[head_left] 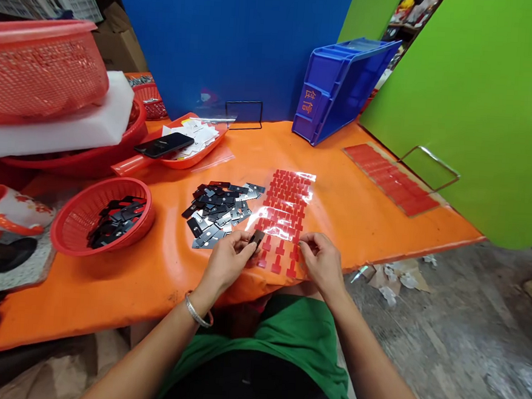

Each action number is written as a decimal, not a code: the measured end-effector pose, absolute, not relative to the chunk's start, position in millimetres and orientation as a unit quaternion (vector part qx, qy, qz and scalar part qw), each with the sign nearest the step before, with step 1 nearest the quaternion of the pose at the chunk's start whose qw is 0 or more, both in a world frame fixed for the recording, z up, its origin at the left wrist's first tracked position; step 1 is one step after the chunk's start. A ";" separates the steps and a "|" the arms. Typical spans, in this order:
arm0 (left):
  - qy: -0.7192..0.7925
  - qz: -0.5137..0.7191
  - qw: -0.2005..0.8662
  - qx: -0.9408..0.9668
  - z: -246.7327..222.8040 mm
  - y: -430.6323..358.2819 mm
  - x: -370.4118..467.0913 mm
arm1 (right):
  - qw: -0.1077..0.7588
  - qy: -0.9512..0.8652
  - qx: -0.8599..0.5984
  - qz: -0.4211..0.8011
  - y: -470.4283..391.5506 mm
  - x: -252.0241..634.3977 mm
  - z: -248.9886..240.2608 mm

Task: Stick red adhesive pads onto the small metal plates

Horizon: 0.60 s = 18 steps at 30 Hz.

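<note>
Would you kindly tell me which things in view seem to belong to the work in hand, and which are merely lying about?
Likely in use:
- dark piece in the left hand
- sheet of red shapes, right hand at its edge
- pile of flat pieces
- red basket holding similar pieces

Apparently just lying about:
- phone
- mug
- blue crate

Black phone (pixel 164 145) on a red dustpan (pixel 200 157), blue crate (pixel 340 86) beyond, flowered mug (pixel 8 207) at far left.

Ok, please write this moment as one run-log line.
left hand: holds dark piece; right hand: at red-patterned sheet; flat pieces: piled beside sheet
</note>
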<state>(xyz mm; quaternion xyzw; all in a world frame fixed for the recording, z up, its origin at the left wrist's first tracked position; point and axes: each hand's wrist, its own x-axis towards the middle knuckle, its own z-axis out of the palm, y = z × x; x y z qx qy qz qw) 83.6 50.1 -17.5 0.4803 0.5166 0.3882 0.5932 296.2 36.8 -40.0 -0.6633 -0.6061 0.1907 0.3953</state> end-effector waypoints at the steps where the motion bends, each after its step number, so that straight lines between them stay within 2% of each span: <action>1: 0.508 0.394 0.614 0.458 -17.0 52.0 87.0 | 0.392 -0.612 -0.661 0.187 39.2 295.2 -40.2; 4: 0.492 0.422 0.649 0.398 -13.1 57.0 89.9 | 0.379 -0.631 -0.652 0.182 47.3 288.4 -39.7; 8: 0.510 0.456 0.636 0.356 -8.5 62.9 78.6 | 0.368 -0.658 -0.631 0.184 59.6 275.7 -38.0; 14: 0.529 0.444 0.648 0.322 -14.4 68.9 72.5 | 0.350 -0.683 -0.615 0.178 83.3 255.0 -39.6; 18: 0.525 0.438 0.648 0.335 -19.9 77.9 83.3 | 0.301 -0.688 -0.639 0.169 95.8 245.5 -39.4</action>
